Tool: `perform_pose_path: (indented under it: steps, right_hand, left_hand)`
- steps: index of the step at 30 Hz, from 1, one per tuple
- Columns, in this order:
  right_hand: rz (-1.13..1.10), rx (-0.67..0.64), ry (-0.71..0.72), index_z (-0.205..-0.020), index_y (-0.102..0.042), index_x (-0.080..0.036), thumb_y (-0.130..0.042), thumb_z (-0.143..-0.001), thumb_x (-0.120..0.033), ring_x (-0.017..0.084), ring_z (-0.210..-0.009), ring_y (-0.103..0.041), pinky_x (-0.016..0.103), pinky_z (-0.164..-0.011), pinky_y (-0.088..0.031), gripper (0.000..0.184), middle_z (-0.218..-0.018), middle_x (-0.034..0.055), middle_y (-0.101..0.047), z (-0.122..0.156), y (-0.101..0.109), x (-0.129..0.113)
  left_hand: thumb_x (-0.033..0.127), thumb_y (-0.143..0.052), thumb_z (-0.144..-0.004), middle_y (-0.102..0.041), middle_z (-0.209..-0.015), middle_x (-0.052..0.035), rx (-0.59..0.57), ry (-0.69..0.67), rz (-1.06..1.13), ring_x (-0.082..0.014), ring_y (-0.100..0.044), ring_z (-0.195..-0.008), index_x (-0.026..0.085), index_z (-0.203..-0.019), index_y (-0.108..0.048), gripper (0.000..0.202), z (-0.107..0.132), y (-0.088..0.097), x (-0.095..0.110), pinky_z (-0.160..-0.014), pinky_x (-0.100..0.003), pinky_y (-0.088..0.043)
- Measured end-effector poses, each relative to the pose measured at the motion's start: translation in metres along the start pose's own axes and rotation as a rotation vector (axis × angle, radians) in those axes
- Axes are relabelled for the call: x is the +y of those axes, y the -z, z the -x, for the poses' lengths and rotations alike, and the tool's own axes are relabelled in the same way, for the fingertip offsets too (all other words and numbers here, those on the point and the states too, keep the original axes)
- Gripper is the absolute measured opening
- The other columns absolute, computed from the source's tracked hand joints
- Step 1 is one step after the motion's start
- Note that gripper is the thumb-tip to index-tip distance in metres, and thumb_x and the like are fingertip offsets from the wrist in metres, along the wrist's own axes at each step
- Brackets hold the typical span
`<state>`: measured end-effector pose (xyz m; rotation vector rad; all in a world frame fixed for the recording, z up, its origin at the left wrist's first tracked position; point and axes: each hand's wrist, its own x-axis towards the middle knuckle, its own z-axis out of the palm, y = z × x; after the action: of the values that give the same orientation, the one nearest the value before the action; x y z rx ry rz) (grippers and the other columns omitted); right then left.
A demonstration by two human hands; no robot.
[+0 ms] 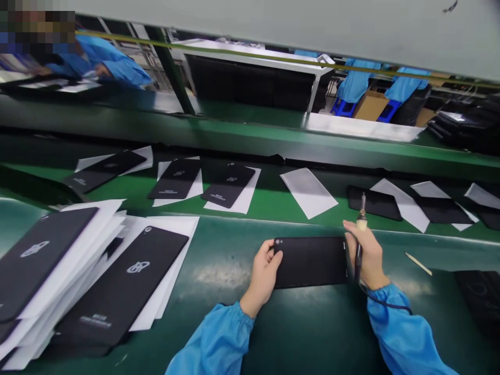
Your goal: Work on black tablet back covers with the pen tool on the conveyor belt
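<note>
My left hand (262, 273) grips the left end of a black tablet housing (310, 262), thumb on top and fingers curled at its edge. The housing lies lengthwise above the green worktop, with a small round camera hole at its upper left corner. In my right hand (367, 254) is a soldering iron (361, 225), its metal tip pointing up and away from me and its cord running down along my wrist. That hand is beside the right end of the housing; whether it touches the edge, I cannot tell.
Stacked black covers (117, 291) with white sheets stand at the left. Several more covers (230, 185) and sheets (308, 192) lie along the green belt (269, 203). A thin pale stick (417, 263) rests at the right, near a dark flat item (478, 297). Another person in blue sleeves (117, 60) works beyond.
</note>
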<state>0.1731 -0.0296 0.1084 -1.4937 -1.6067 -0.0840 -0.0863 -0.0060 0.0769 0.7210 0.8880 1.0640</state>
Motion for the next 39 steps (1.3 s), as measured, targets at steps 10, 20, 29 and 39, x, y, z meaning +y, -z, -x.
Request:
perform_pose_path:
  steps: [10, 20, 29, 39]
  right_hand:
    - [-0.288, -0.123, 0.133, -0.127, -0.069, -0.023, -0.056, -0.1, -0.044, 0.024, -0.076, -0.075, 0.037, -0.068, -0.061, 0.037, -0.088, 0.0066, -0.078, 0.017, 0.02, -0.043]
    - [-0.67, -0.134, -0.35, -0.103, -0.074, -0.024, -0.066, -0.093, -0.021, 0.016, -0.066, -0.069, 0.027, -0.059, -0.057, 0.014, -0.081, 0.0015, -0.074, 0.045, -0.017, -0.056]
    - [-0.51, -0.328, -0.016, -0.107, -0.073, -0.023, -0.068, -0.089, -0.01, 0.021, -0.094, -0.072, 0.032, -0.083, -0.059, 0.023, -0.101, 0.0067, -0.074, 0.031, -0.012, -0.074]
    - [-0.55, -0.355, -0.006, -0.109, -0.073, -0.023, -0.067, -0.089, -0.008, 0.021, -0.098, -0.071, 0.033, -0.086, -0.06, 0.026, -0.104, 0.0074, -0.073, 0.031, -0.016, -0.07]
  left_hand:
    - [0.033, -0.078, -0.077, -0.076, -0.083, -0.002, -0.012, 0.034, 0.06, -0.0213, -0.074, -0.08, 0.021, -0.106, -0.055, 0.039, 0.004, -0.004, 0.007, -0.076, -0.03, -0.056]
    - [0.026, -0.076, -0.078, -0.073, -0.076, 0.0006, 0.004, 0.018, 0.039, -0.0147, -0.07, -0.066, 0.021, -0.101, -0.054, 0.032, 0.003, -0.003, 0.002, -0.066, -0.023, -0.051]
    - [0.025, -0.074, -0.08, -0.072, -0.077, 0.0003, -0.019, 0.004, 0.02, -0.0141, -0.068, -0.066, 0.021, -0.1, -0.053, 0.03, 0.003, -0.002, 0.002, -0.063, -0.023, -0.05]
    - [0.026, -0.075, -0.079, -0.071, -0.078, 0.0003, -0.011, 0.004, 0.01, -0.0137, -0.067, -0.066, 0.021, -0.101, -0.054, 0.03, 0.004, -0.002, 0.001, -0.062, -0.022, -0.049]
